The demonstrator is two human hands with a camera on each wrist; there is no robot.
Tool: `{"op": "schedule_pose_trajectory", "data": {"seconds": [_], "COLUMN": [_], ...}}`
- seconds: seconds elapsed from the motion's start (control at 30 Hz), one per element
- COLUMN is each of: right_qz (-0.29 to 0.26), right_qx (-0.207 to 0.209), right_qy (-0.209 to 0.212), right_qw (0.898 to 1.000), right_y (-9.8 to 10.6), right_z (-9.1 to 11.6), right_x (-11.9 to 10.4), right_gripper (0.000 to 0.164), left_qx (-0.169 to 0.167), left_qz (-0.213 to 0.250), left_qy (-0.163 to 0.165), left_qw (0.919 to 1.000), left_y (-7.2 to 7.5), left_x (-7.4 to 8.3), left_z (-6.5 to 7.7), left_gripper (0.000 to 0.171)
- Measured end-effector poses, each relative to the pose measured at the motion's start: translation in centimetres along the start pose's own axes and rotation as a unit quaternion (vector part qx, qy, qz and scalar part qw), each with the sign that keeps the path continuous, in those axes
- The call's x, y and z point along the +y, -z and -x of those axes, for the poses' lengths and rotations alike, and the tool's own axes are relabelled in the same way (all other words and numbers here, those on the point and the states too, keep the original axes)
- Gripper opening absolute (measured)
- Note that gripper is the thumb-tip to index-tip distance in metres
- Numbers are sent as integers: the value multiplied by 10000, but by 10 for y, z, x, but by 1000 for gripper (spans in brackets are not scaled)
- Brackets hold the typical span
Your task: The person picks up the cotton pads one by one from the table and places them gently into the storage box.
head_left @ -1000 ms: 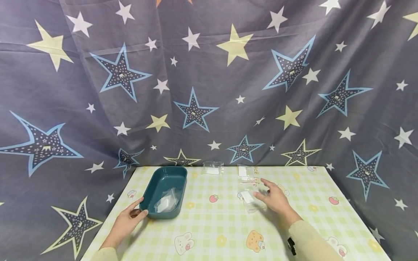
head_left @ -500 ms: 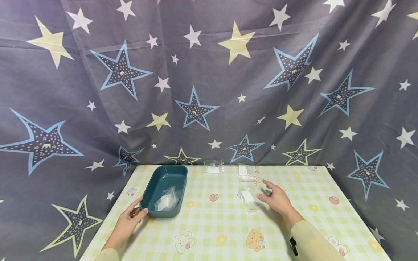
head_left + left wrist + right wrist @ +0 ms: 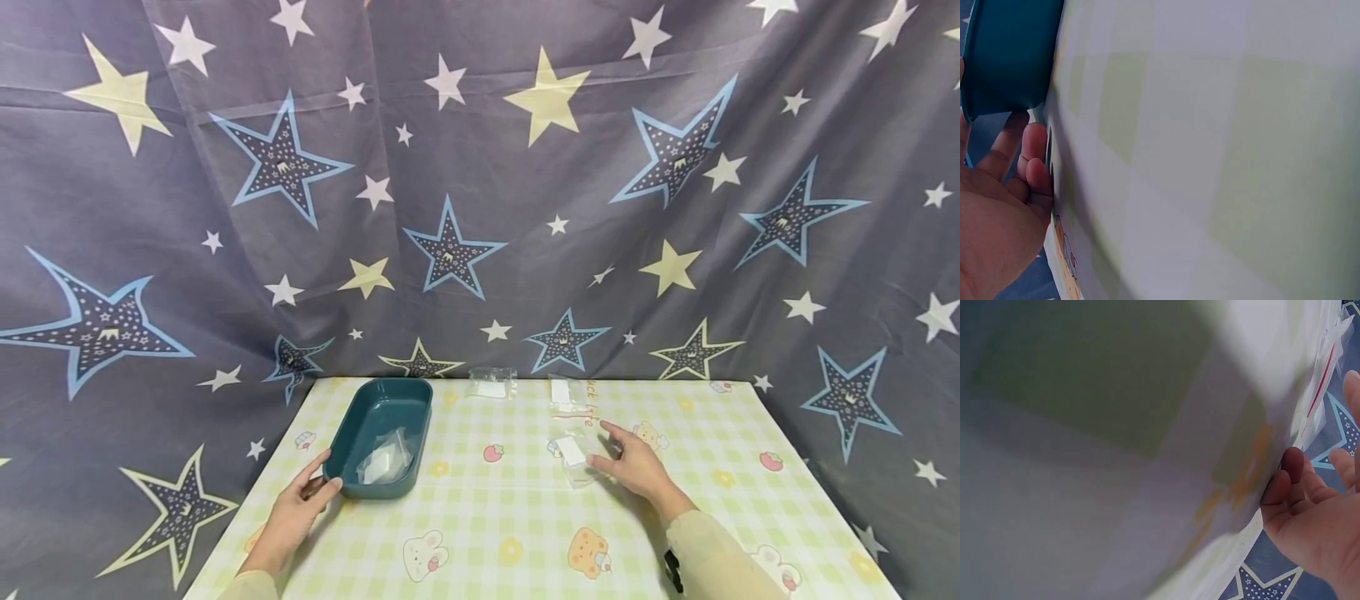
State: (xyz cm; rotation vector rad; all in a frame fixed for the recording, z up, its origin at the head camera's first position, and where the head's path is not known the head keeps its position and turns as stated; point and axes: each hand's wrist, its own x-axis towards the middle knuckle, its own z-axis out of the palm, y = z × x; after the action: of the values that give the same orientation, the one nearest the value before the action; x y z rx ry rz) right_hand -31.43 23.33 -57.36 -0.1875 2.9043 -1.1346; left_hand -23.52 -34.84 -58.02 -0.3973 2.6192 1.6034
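In the head view, my left hand (image 3: 293,510) holds the near left corner of a deep teal tray (image 3: 424,433) between thumb and index finger. The left wrist view shows the tray wall (image 3: 1013,59) with fingers at its lower edge. Clear plastic bags with white contents (image 3: 385,461) lie inside the tray. My right hand (image 3: 637,467) hovers low over the table, fingers relaxed and apart, its thumb tip at the right edge of a clear zip bag (image 3: 573,452) with a white piece in it. Behind that lies a similar bag with a red zip line (image 3: 564,393).
Another clear bag (image 3: 492,385) lies at the table's back edge, by the starry grey curtain (image 3: 480,208). The table (image 3: 465,508) wears a green checked cloth printed with flat cartoon figures.
The right hand pulls slightly back to the right, then comes in again so its thumb is at the near bag's edge. My left hand stays at the tray corner.
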Motion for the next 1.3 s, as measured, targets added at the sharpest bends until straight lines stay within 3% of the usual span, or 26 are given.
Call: {"op": "schedule_pose_trajectory", "data": {"seconds": [0.63,1.3], "right_qz": [182,935], "right_qx": [-7,155], "right_qy": [174,268], "right_qw": [9997,9951], "right_y": [-15,-27], "right_z": [-1,-1], "right_x": [-11,-17], "right_gripper": [84,84], "left_qx": [-5,61], "left_qz": [87,193], "left_qy": [74,11], "left_qw": [9999,9998], "left_y": [0,1], "left_x": [-1,-2], "left_z": [-2,-3], "left_gripper": [80,81]}}
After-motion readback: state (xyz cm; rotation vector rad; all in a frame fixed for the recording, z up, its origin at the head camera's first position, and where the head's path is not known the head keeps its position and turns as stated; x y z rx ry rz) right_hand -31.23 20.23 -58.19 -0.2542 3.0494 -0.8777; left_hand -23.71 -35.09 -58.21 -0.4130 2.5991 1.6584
